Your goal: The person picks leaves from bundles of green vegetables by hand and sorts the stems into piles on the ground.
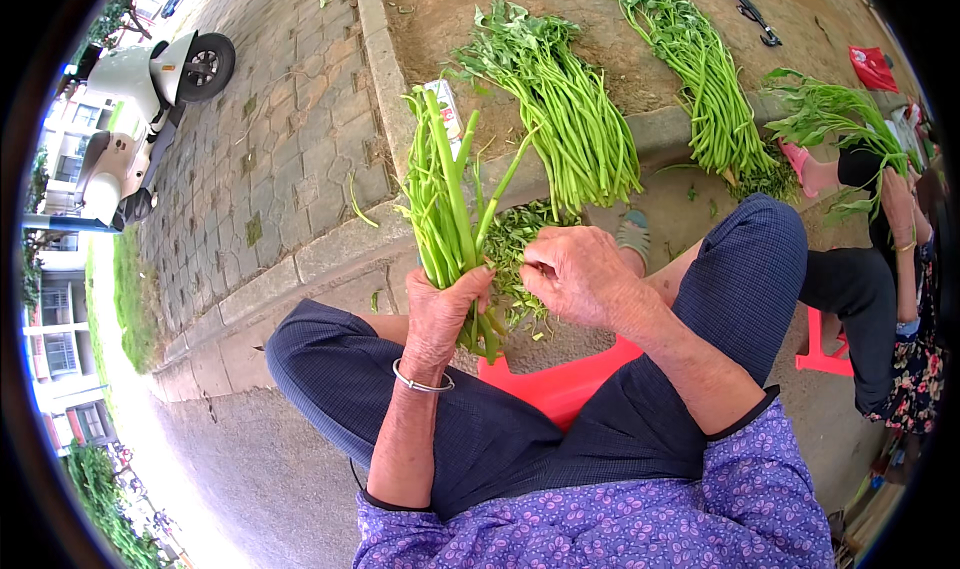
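Observation:
My left hand (pixel 447 307) is wrapped round an upright bunch of green water spinach stems (pixel 438 214), with a few leafy ends poking out below the fist. Just to its right, my right hand (pixel 588 274) is closed in a pinch, apart from the bunch. Whatever lies between those fingertips, if anything, is too small or hidden to make out. On the ground behind and beneath my hands is a pile of loose trimmed leaves (pixel 515 239). Beyond it, a large heap of long water spinach stems (pixel 575 119) lies across the kerb.
A second heap of stems (pixel 705 94) lies farther right. At the right edge another person's hand (pixel 898 204) holds leafy greens (pixel 830 104). Between my legs shows a red plastic stool (pixel 565 377). A pale scooter (pixel 135 119) stands on the paving at left.

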Demonstrator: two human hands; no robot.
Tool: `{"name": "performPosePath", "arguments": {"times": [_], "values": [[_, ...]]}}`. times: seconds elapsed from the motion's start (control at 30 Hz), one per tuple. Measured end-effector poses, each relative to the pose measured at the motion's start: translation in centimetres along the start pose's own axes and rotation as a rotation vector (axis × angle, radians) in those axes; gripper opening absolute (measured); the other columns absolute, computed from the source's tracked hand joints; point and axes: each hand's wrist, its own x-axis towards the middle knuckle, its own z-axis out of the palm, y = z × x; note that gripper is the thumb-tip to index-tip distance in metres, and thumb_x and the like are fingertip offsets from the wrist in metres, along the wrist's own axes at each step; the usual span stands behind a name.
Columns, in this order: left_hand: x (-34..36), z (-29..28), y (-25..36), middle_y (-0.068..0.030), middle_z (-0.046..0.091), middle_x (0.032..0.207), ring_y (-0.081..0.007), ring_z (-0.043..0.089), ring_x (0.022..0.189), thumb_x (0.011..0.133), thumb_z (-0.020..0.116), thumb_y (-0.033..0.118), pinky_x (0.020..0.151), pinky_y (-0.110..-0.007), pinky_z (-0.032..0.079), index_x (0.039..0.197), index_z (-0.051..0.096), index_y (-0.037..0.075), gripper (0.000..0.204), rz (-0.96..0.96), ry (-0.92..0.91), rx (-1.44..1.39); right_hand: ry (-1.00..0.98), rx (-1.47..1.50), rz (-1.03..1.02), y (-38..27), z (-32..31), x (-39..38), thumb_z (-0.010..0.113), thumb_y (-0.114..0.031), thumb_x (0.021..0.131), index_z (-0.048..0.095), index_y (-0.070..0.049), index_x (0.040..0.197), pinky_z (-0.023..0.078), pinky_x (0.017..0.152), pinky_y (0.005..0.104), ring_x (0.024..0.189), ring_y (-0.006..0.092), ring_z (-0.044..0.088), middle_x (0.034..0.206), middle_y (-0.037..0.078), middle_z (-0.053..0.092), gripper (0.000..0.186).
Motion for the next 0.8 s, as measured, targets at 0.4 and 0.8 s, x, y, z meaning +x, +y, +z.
{"name": "performPosePath", "arguments": {"times": [0.4,0.8], "values": [[-0.7,0.5,1.0,-0.0032,0.059,0.062,-0.0106,0.053,0.052,0.081,0.070,0.006,0.050,-0.024,0.043,0.085,0.064,-0.001,0.010,-0.013,-0.081,0.046,-0.063,0.423,0.222,0.2,0.6,0.6,0.064,-0.013,0.078,0.064,0.001,0.083,0.051,0.062,0.0388,0.063,0.0276,0.065,0.067,0.015,0.064,0.015],[-0.8,-0.1,0.4,0.0028,0.061,0.068,-0.0041,0.053,0.058,0.082,0.072,0.009,0.050,-0.021,0.043,0.089,0.068,0.003,0.010,-0.019,-0.096,0.218,0.169,0.081,0.154,-0.3,-1.7,0.6,0.064,-0.012,0.081,0.063,-0.002,0.080,0.050,0.055,0.0328,0.056,0.0214,0.062,0.063,0.011,0.062,0.010]]}}
